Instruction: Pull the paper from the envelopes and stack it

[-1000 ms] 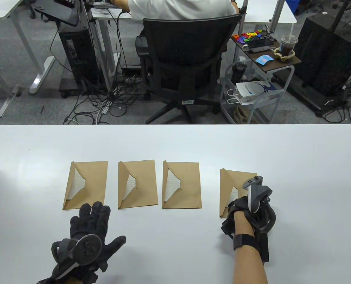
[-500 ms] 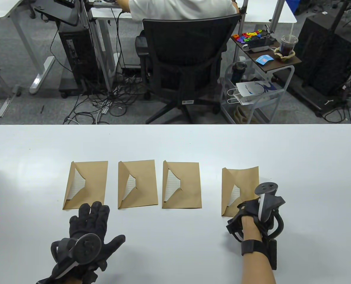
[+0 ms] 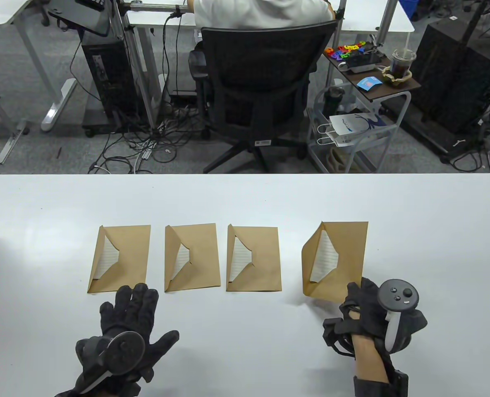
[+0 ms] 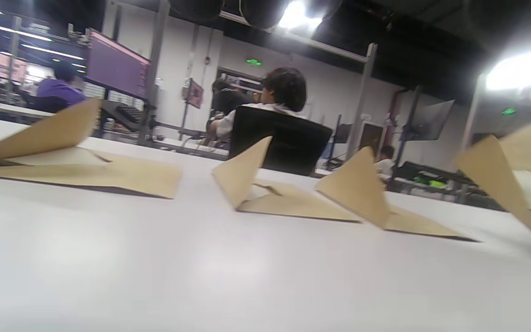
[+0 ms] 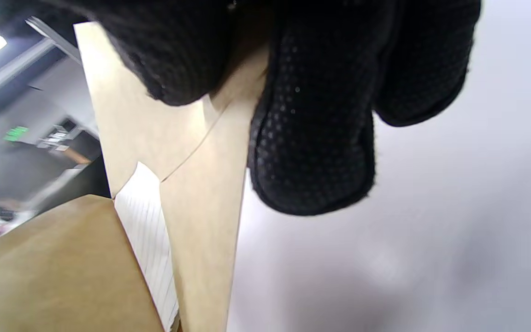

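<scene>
Fingers (image 5: pixel 311 138) of right hand (image 3: pixel 373 318): pinching near-right corner of brown paper envelope (image 3: pixel 346 256), raised off white worktop (image 3: pixel 245 198). Lined sheet (image 3: pixel 325 258) shows at flap opening, facing left hand (image 3: pixel 129 331): spread, flat, nearer.

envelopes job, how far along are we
Nothing is stacked yet. The right hand grips the rightmost envelope by its near corner, lifted, lined paper inside. The three other envelopes lie flat, each holding paper. The left hand rests on the table.
</scene>
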Demonstrator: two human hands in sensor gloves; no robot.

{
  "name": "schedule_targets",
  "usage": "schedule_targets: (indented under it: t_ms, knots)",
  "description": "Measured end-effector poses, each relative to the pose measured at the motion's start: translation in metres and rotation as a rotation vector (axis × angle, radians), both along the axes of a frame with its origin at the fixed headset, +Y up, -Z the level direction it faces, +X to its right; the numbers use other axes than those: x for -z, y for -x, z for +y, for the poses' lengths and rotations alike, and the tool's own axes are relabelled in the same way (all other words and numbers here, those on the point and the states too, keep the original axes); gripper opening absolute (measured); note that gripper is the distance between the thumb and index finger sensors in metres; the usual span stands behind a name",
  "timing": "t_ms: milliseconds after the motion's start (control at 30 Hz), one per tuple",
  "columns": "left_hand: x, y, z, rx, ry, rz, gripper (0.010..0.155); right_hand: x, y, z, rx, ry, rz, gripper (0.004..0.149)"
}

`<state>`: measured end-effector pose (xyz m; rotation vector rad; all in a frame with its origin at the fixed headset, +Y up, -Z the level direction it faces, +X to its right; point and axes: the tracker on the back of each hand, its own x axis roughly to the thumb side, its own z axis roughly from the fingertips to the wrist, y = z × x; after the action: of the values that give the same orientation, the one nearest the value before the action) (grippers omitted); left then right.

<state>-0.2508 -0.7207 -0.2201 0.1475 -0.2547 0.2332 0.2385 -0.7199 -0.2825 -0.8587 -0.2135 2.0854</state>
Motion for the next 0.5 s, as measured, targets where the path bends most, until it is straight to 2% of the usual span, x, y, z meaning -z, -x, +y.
schedule_targets:
  t_ms: [133, 233, 300, 500]
  knots:
    - [-0.011, -0.022, 0.003, -0.088, 0.031, -0.13, 0.094, -0.007, 0.024, 0.001, 0.106, -0.092, 0.115, 0.041]
    - [-0.018, -0.038, 0.003, -0.121, 0.058, -0.219, 0.092, -0.012, 0.04, 0.001, 0.099, -0.136, 0.181, 0.041]
    - [-0.023, -0.05, 0.003, -0.153, 0.075, -0.279, 0.091, -0.016, 0.055, 0.003, 0.106, -0.158, 0.27, 0.041]
    - [-0.033, -0.069, 0.006, -0.153, 0.045, -0.339, 0.092, -0.027, 0.086, 0.007, 0.13, -0.206, 0.406, 0.042]
